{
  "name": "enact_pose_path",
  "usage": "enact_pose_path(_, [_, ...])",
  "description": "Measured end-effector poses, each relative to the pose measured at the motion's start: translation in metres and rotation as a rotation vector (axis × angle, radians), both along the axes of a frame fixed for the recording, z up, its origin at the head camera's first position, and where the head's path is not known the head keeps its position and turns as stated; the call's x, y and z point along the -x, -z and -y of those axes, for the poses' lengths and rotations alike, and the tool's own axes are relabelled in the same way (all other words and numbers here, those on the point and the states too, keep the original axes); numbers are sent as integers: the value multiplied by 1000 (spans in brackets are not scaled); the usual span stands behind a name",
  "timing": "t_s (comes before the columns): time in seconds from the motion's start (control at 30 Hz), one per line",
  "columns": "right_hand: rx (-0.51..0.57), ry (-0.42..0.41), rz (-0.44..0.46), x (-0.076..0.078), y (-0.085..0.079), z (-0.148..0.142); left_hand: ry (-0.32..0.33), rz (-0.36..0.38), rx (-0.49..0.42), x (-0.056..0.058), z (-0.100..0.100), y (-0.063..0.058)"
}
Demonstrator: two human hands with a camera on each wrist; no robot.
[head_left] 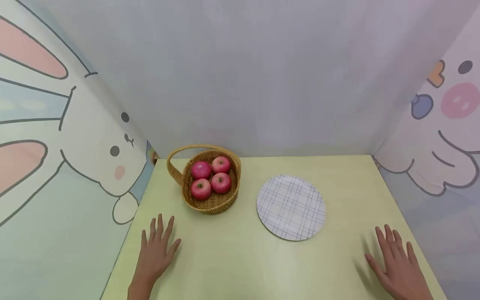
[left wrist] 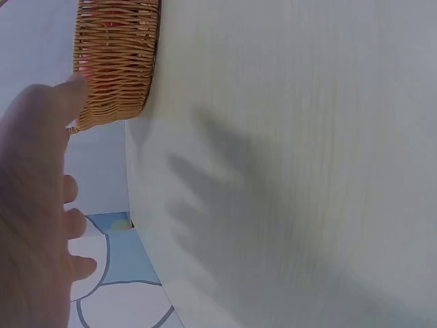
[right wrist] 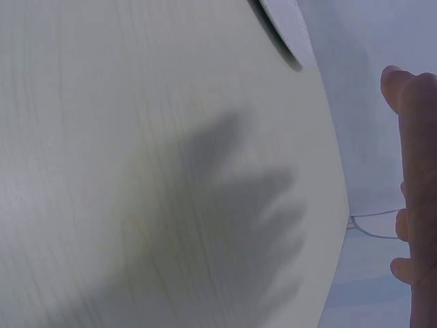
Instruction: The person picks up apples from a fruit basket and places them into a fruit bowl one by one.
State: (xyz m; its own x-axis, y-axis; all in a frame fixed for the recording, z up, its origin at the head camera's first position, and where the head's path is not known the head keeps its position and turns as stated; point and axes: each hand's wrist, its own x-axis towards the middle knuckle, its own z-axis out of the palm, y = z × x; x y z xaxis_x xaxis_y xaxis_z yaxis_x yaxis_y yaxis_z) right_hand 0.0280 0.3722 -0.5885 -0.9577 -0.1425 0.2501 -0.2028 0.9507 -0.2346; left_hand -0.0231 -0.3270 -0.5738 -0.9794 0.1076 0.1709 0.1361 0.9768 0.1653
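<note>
Both hands wait loose; all four fruits sit in the basket, so handling looks not yet begun.
Clocking from the middle of the table (head_left: 225, 258), the left hand (head_left: 154, 255) hangs at eight o'clock, fingers straight and spread apart, gripping nothing. At ten o'clock stands the wicker basket (head_left: 215, 203), upright, its handle arching over the far side; in it lie three red apples (head_left: 221, 183) at one, four and eight, and a darker pink fruit (head_left: 201, 170) near eleven. The checked plate (head_left: 291, 207) lies flat at one o'clock, well apart from the fruit. Near four o'clock the right hand (head_left: 400, 262) hovers, fingers extended, thumb well out, holding nothing. I see nothing done; I'd judge the whole job is left.
</note>
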Motion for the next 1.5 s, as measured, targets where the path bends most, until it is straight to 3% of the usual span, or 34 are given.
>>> enact_pose_path(0.17, [29, 25, -37, 4, -4, 5, 41, -174, 7, 14, -3, -15])
enact_pose_path(0.33, [43, 62, -27, 6, -8, 12, 41, -275, -87, 23, -10, -23])
enact_pose_path(0.57, [131, 78, -30, 13, -7, 22, 60, -315, -200, 39, -26, -29])
enact_pose_path(0.67, [175, 81, -47, 17, -6, 29, 74, -324, -256, 51, -33, -30])
enact_pose_path(0.87, [313, 106, 0, 26, -5, 42, 134, -340, -330, 81, -47, -34])
enact_pose_path(1.17, [565, 183, 74, 46, -7, 61, 178, -263, -369, 114, -65, -41])
enact_pose_path(1.33, [753, 196, 143, 55, -2, 68, 209, -227, -385, 123, -72, -40])
enact_pose_path(1.5, [878, 225, 210, 65, -3, 75, 178, -118, -385, 129, -78, -42])
